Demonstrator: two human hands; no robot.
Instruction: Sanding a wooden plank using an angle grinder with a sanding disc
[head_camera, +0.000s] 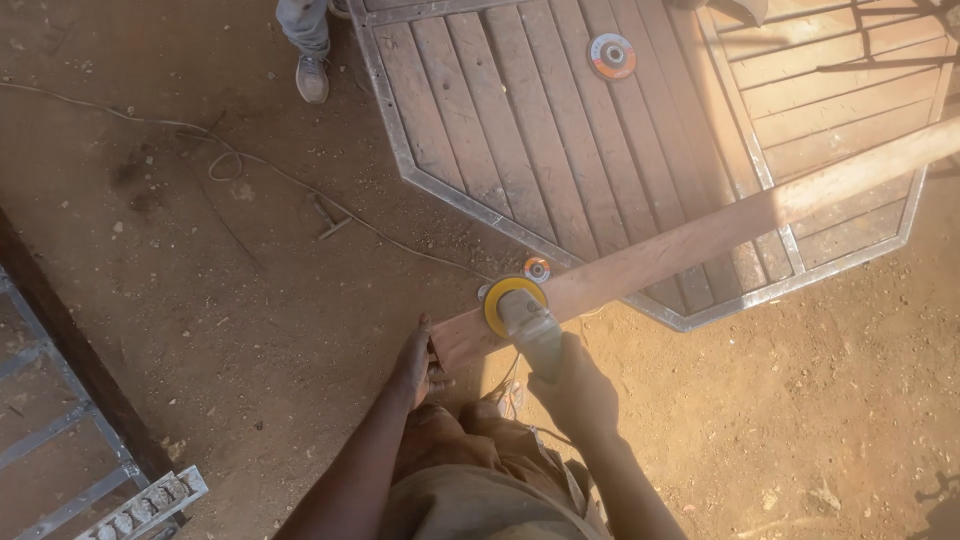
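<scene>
Hands work at one long wooden plank (700, 235) slanting across a metal-framed slatted panel (480, 120) on the dirt. Left hand (418, 362) clasps the plank's near end; right hand (575, 385) is wrapped tight around a yellow-guarded angle grinder (518, 308) resting on it. A loose disc (612, 55) lies on the slats.

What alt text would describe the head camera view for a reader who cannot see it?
The person's right hand holds an angle grinder on a long wooden plank, and the left hand grips the plank's near end. The plank lies across a slatted metal-framed panel on dirt ground.
</scene>
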